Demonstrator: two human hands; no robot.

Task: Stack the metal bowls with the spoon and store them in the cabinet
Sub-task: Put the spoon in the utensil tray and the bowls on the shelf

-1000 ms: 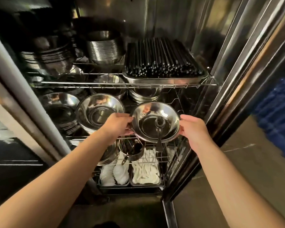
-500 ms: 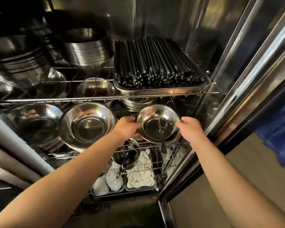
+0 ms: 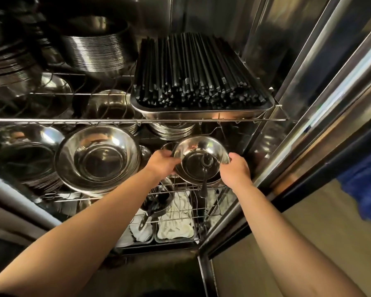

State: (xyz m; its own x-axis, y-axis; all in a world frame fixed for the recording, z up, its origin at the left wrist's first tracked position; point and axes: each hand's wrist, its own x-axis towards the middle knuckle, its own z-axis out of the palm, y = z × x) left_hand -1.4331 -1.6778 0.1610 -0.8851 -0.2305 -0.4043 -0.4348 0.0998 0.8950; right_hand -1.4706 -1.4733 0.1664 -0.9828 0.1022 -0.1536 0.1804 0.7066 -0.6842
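A stack of shiny metal bowls [image 3: 214,150] sits between my hands at the right end of the cabinet's middle wire shelf [image 3: 58,195]. A black spoon [image 3: 204,179] lies in the top bowl, its handle sticking out over the front rim toward me. My left hand [image 3: 162,162] grips the left rim and my right hand [image 3: 237,170] grips the right rim. Whether the stack rests on the shelf or hangs just above it, I cannot tell.
Larger metal bowls [image 3: 96,157] stand stacked to the left on the same shelf. Above, a steel tray of black chopsticks [image 3: 193,76] and stacks of plates [image 3: 99,52]. Below, trays with white cloths [image 3: 176,224]. The steel cabinet door frame [image 3: 298,129] stands at the right.
Both hands have carried the bowl stack with the spoon deeper into the cabinet, under the chopstick tray. The view has moved closer to the shelves.
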